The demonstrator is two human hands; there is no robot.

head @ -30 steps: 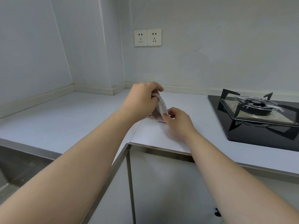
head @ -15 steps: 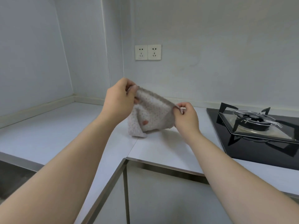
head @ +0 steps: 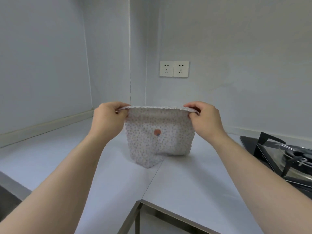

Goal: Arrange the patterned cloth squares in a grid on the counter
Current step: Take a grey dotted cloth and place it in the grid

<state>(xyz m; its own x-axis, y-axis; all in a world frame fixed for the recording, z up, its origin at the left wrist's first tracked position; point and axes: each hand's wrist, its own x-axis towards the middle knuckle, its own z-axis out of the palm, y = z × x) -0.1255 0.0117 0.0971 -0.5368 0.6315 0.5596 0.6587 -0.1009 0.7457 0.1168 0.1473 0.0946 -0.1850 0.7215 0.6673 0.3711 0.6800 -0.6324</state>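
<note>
Head view: left hand point(head: 108, 119) pinches one top corner of patterned cloth point(head: 158, 142); right hand point(head: 206, 121) pinches the other.

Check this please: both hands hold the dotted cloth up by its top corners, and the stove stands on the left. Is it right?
Not quite: the head view shows the stove on the right. The left hand and right hand do hold the cloth up by its top corners.
</note>
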